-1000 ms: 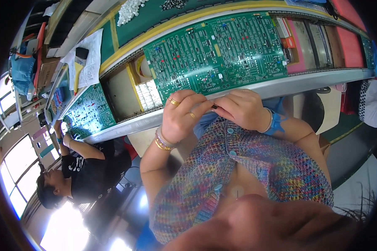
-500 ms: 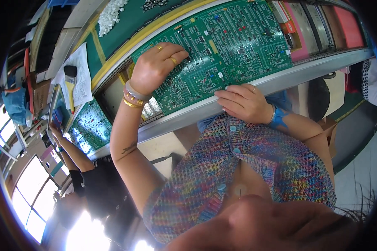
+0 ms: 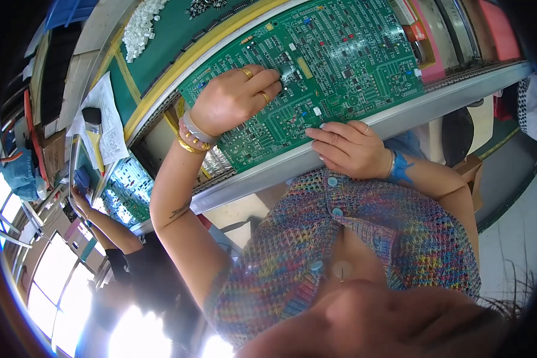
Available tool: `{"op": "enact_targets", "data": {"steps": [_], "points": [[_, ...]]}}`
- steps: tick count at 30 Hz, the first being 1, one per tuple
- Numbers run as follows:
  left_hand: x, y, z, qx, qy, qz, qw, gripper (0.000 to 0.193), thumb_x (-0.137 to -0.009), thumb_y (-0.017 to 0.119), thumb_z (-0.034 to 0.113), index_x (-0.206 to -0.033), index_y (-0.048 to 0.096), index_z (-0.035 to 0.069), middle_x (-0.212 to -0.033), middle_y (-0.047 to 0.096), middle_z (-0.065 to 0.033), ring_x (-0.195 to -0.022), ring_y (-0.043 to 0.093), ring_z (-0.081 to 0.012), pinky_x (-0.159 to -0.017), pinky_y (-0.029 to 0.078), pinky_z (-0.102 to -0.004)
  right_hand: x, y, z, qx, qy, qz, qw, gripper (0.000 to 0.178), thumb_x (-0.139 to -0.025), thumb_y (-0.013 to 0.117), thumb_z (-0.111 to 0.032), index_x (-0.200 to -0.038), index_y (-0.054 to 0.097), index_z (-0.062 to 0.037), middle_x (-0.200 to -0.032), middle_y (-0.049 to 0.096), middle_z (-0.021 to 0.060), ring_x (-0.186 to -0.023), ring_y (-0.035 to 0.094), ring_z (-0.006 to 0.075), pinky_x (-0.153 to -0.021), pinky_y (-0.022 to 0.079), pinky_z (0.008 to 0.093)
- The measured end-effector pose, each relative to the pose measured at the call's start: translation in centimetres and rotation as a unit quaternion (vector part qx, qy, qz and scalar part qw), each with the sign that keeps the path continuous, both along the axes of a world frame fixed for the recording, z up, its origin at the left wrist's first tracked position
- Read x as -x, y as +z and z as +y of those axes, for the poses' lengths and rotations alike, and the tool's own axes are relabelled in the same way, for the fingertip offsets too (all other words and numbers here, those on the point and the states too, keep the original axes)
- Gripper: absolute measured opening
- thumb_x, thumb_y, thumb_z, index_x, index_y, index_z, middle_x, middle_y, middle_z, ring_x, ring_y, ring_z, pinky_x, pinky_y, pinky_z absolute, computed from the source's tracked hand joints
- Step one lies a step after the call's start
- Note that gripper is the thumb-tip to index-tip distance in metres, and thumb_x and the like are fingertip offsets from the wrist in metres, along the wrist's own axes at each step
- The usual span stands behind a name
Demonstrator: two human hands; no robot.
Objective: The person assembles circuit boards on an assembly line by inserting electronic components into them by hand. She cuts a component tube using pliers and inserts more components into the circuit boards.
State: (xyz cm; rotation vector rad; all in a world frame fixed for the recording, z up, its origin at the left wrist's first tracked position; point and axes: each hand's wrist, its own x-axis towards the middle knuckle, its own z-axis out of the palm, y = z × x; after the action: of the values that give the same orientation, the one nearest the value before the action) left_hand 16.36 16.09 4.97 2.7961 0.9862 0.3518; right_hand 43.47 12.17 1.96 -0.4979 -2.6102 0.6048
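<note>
A large green circuit board (image 3: 364, 77) sits in a metal-railed frame, set with small parts, some of them white, red and blue. My left hand (image 3: 235, 98) is over the board's left half, thumb and fingers pinched together and pointing down at it. Whatever lies between those fingertips is hidden. My right hand (image 3: 352, 149) rests at the board's near edge, over the metal rail (image 3: 268, 167), with its fingers stretched side by side and nothing visible in them. A white connector (image 3: 317, 111) stands on the board just beyond the right fingertips.
Beyond the frame's yellow strip (image 3: 221, 37), a pile of white parts (image 3: 140, 33) and dark parts (image 3: 206, 6) lie on a green surface. At left are a paper sheet (image 3: 110, 107), a brush (image 3: 94, 134) and another board (image 3: 125, 185), near another person's arm (image 3: 110, 224).
My left hand has shifted slightly to the right over the board, its fingers still pinched. The right hand stays at the near edge. The whole view has tilted a little.
</note>
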Motion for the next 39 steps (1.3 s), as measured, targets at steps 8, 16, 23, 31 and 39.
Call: {"op": "enact_targets", "data": {"steps": [8,16,23,31,39], "points": [[0.0,0.1,0.3,-0.003,-0.022,0.018,1.0,0.029,-0.064,0.059,0.01,-0.092,0.065,0.005,-0.097,0.06,-0.0048,-0.085,0.062,-0.0198,-0.066,0.053,-0.0289,0.0,-0.1,0.1,0.004,0.002,0.006,1.0,0.024,-0.073,0.063,-0.019,-0.096,0.062,-0.0118,-0.119,0.058,0.0014,-0.101,0.054,0.0167,-0.079,0.04,0.0294],[0.0,0.1,0.6,-0.029,-0.045,0.031,0.998,0.028,-0.064,0.06,0.01,-0.092,0.065,0.005,-0.096,0.06,-0.0049,-0.084,0.061,-0.019,-0.065,0.053,-0.0278,0.0,0.0,0.3,0.01,0.001,0.02,1.0,0.024,-0.072,0.063,-0.019,-0.095,0.06,-0.0109,-0.117,0.058,0.0026,-0.099,0.054,0.0169,-0.077,0.041,0.0302],[0.1,0.3,1.2,-0.006,-0.061,0.022,0.998,0.028,-0.065,0.06,0.011,-0.092,0.064,0.005,-0.095,0.059,-0.0044,-0.082,0.061,-0.0186,-0.062,0.052,-0.027,0.0,0.0,0.4,0.023,-0.002,0.026,0.999,0.024,-0.072,0.063,-0.018,-0.094,0.06,-0.0106,-0.116,0.058,0.002,-0.097,0.054,0.0163,-0.075,0.04,0.0301],[0.3,0.1,1.5,0.002,-0.073,0.029,0.997,0.028,-0.064,0.06,0.01,-0.091,0.064,0.004,-0.093,0.059,-0.005,-0.082,0.061,-0.0189,-0.061,0.052,-0.0267,0.1,0.0,0.5,0.029,-0.003,0.031,0.999,0.023,-0.071,0.063,-0.017,-0.093,0.06,-0.01,-0.115,0.059,0.0018,-0.096,0.054,0.0159,-0.076,0.039,0.0305],[0.1,-0.1,1.9,-0.005,-0.095,0.007,0.995,0.021,-0.064,0.062,0.009,-0.084,0.063,0.003,-0.089,0.057,-0.004,-0.081,0.059,-0.0174,-0.064,0.052,-0.0267,-0.2,0.0,0.6,0.029,-0.009,0.034,0.999,0.025,-0.071,0.063,-0.017,-0.094,0.06,-0.0097,-0.114,0.059,0.0006,-0.094,0.054,0.0157,-0.074,0.039,0.0305]]}}
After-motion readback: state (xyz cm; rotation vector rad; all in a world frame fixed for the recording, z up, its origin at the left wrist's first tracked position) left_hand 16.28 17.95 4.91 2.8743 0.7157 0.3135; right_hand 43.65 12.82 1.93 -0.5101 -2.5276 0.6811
